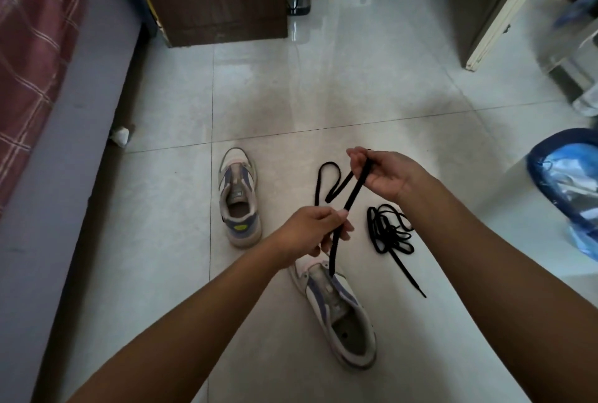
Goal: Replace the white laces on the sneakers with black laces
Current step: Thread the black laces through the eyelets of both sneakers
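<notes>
Left hand [310, 231]: fingers curled round a black lace [352, 195], gripping its lower stretch. Right hand [385, 172]: raised, pinching the same lace higher up. The lace runs taut between the two hands; one end hangs down over the near sneaker [336, 312], the other loops on the floor [323, 95] behind the hands.

Second black lace [390, 234]: loose tangle on the floor, just right of the hands, one tail trailing toward the camera. Far sneaker [239, 202]: upright on the floor to the left, heel toward the camera, well apart from the near one.

Progress, judged: neither sneaker shows a white lace, so removal looks done. No black lace is threaded through any eyelet that I can see; both sneakers are left to lace.

Unclear: the near sneaker's toe sits under the left hand. Eyelets are too small to make out. The removed white laces are not in view.
</notes>
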### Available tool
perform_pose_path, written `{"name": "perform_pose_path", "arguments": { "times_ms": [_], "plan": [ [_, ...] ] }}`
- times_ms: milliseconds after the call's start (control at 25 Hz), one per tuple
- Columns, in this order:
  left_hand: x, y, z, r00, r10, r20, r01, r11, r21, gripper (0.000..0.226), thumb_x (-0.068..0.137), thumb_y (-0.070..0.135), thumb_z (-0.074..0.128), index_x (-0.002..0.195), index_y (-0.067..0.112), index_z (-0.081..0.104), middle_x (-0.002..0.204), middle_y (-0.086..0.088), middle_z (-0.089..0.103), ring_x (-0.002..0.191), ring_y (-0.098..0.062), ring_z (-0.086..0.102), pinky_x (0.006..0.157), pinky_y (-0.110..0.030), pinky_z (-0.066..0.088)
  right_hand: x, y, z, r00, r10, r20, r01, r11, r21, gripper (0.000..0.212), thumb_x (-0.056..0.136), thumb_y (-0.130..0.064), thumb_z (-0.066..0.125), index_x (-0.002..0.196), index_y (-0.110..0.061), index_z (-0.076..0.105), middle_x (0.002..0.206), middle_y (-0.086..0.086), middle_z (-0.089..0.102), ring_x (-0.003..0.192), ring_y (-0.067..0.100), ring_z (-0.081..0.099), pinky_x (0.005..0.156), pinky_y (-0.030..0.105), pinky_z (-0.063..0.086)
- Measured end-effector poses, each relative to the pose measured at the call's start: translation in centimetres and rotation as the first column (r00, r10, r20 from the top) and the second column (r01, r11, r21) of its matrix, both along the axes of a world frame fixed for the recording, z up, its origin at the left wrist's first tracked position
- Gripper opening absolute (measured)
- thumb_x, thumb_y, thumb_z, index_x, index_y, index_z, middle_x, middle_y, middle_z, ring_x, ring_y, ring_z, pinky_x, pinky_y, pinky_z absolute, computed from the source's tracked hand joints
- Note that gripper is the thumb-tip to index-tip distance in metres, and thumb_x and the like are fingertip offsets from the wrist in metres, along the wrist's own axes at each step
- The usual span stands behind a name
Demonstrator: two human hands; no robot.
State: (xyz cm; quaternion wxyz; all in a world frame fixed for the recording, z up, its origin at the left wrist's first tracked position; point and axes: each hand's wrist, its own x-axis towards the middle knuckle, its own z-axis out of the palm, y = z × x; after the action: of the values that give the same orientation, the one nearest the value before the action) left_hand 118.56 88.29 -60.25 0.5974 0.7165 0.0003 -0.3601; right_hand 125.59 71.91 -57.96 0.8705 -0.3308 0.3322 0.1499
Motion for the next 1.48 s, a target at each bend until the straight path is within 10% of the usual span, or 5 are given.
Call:
{"name": "perform_pose_path", "arguments": {
  "times_ms": [160, 320, 640, 960, 1480],
  "plan": [
    [-2.8, 1.4, -0.7, 0.989, -0.108, -0.100, 0.112, 0.993, 0.038, 0.024, 0.095, 0.031, 0.052, 0.085, 0.016, 0.068, 0.078, 0.005, 0.070, 0.047, -0.004, 0.046, 0.043, -0.015, 0.034, 1.8, -1.9, -0.7, 0.990, -0.140, -0.034, 0.138, 0.989, -0.048, 0.027, 0.103, -0.008, 0.028, 0.087, 0.002, 0.047, 0.089, 0.018, 0.058, 0.073, 0.024, 0.062, 0.063, 0.033, 0.059],
    [-2.4, 0.5, -0.7, 0.935, 0.232, -0.269, -0.269, 0.957, -0.111, 0.022, 0.095, 0.024, 0.053, 0.088, 0.008, 0.066, 0.075, -0.002, 0.068, 0.041, -0.007, 0.041, 0.035, -0.015, 0.027, -2.6, -0.2, -3.4, 0.937, 0.268, -0.223, -0.311, 0.932, -0.185, 0.063, 0.100, -0.047, 0.027, 0.134, 0.005, 0.037, 0.140, 0.020, 0.045, 0.128, 0.034, 0.045, 0.108, 0.044, 0.035],
    [-0.7, 0.0, -1.0, 0.862, 0.337, -0.379, -0.407, 0.906, -0.119, 0.024, 0.096, 0.029, 0.052, 0.092, 0.009, 0.064, 0.074, 0.000, 0.071, 0.038, -0.007, 0.041, 0.032, -0.016, 0.022, -10.0, 0.8, -4.1, 0.657, 0.749, -0.089, -0.632, 0.482, -0.607, 0.024, 0.092, -0.025, 0.059, 0.091, -0.004, 0.069, 0.080, 0.009, 0.073, 0.077, 0.021, 0.069, 0.070, 0.026, 0.057],
    [-1.1, 1.3, -1.7, 0.972, 0.221, -0.078, -0.207, 0.966, 0.158, 0.049, 0.099, 0.025, 0.042, 0.144, 0.021, 0.022, 0.081, -0.013, 0.064, 0.049, -0.017, 0.053, 0.041, -0.021, 0.034, -10.2, 1.2, -4.9, 0.857, 0.505, -0.102, -0.503, 0.863, 0.041, 0.022, 0.092, -0.030, 0.056, 0.079, -0.017, 0.070, 0.100, 0.013, 0.070, 0.099, 0.031, 0.067, 0.096, 0.049, 0.047],
    [-6.0, 9.3, -4.2, 0.997, -0.004, -0.077, 0.020, 0.978, 0.207, 0.023, 0.099, 0.018, 0.047, 0.091, 0.010, 0.067, 0.066, -0.002, 0.068, 0.049, -0.011, 0.058, 0.048, -0.020, 0.046, -2.9, 1.4, -5.6, 0.981, 0.122, -0.151, -0.148, 0.974, -0.170, 0.023, 0.096, -0.013, 0.049, 0.076, -0.007, 0.057, 0.057, 0.002, 0.065, 0.057, 0.013, 0.063, 0.056, 0.024, 0.054]
  ]
}}
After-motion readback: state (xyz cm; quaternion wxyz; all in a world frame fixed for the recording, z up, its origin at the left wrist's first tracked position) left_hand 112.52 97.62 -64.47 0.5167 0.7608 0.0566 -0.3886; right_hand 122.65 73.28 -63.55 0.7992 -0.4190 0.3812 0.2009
